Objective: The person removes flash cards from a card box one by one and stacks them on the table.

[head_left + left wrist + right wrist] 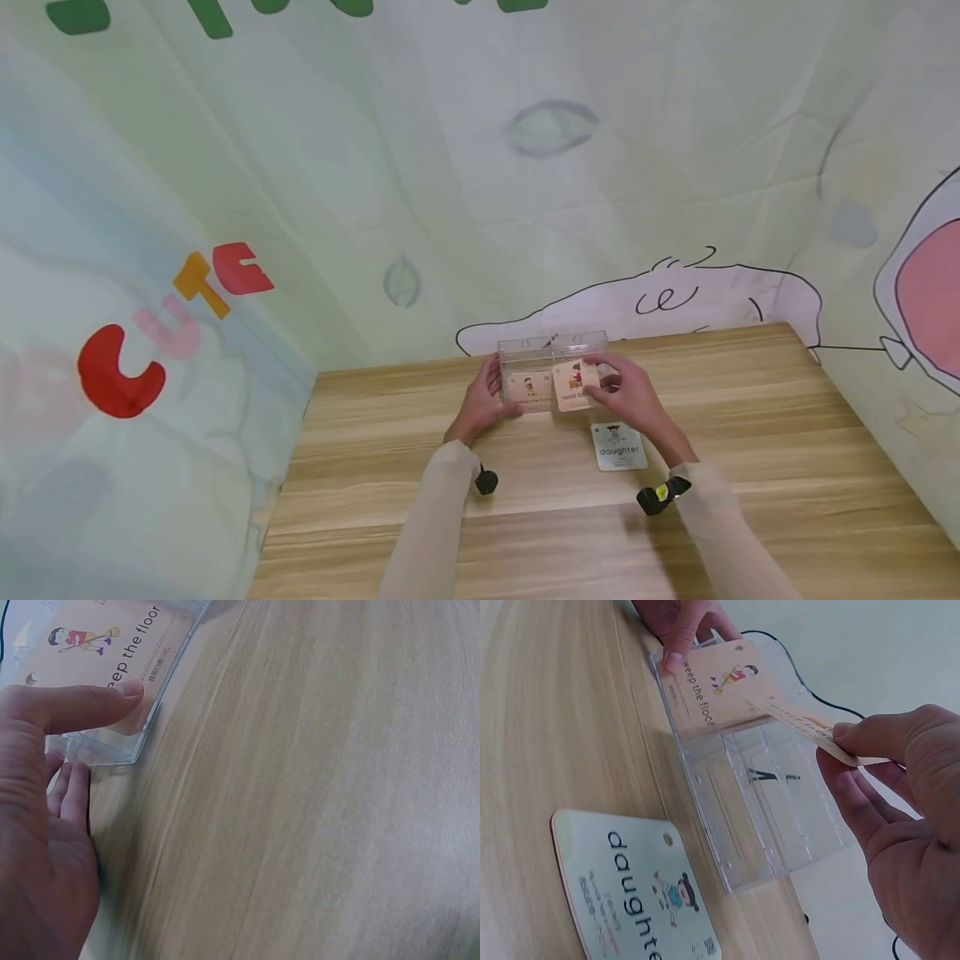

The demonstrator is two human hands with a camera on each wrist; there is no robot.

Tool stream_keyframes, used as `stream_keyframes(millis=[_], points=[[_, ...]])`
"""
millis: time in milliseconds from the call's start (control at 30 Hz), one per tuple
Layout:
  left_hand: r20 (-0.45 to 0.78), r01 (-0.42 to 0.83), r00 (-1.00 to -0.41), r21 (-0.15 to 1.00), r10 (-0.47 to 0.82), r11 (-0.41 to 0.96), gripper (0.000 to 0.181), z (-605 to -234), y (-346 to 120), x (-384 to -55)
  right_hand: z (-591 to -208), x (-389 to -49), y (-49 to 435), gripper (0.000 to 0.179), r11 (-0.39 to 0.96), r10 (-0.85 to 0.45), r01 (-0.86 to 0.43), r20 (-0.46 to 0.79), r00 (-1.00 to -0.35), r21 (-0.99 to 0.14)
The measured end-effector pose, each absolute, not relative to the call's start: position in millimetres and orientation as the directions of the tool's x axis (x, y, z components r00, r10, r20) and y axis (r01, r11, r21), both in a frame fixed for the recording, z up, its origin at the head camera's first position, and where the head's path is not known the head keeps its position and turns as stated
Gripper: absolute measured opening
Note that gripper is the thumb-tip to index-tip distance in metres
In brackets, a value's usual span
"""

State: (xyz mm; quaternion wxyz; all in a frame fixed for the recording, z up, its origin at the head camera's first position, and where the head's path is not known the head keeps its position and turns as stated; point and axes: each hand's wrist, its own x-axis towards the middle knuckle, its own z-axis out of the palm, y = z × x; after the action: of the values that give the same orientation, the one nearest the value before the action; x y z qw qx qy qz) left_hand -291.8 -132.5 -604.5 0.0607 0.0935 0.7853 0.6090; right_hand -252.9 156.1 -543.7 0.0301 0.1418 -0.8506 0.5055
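Note:
A clear plastic box (551, 343) with compartments stands near the table's back edge. My left hand (480, 406) grips its left end, thumb over the front and fingers at the side. In that left part sits an orange "sweep the floor" flash card (721, 690). My right hand (636, 398) pinches another orange flash card (573, 387), marked "read b…", between thumb and fingers in front of the box's right part. In the right wrist view this card is tilted and seen nearly edge-on. The compartments beside the "sweep the floor" card show bare clear plastic (772, 796).
A pale blue "daughter" flash card (619, 447) lies flat on the wooden table (360, 467), in front of the box's right end and by my right wrist. Behind the table hangs a printed cloth backdrop (420, 183). Both wrists wear small black cameras.

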Motion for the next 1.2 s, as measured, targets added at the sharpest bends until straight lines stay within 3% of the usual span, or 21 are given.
stream_keyframes(millis=[667, 1200], points=[[0.025, 0.08, -0.977, 0.964, 0.214, 0.253, 0.11, -606, -131, -296, -571, -216, 205, 0.049, 0.506, -0.212, -0.258, 0.171, -0.962, -0.823], [0.017, 0.076, -0.974, 0.965, 0.227, 0.252, 0.112, -608, -134, -294, -590, -190, 218, 0.05, 0.447, -0.189, -0.158, 0.08, -0.979, -0.88]])
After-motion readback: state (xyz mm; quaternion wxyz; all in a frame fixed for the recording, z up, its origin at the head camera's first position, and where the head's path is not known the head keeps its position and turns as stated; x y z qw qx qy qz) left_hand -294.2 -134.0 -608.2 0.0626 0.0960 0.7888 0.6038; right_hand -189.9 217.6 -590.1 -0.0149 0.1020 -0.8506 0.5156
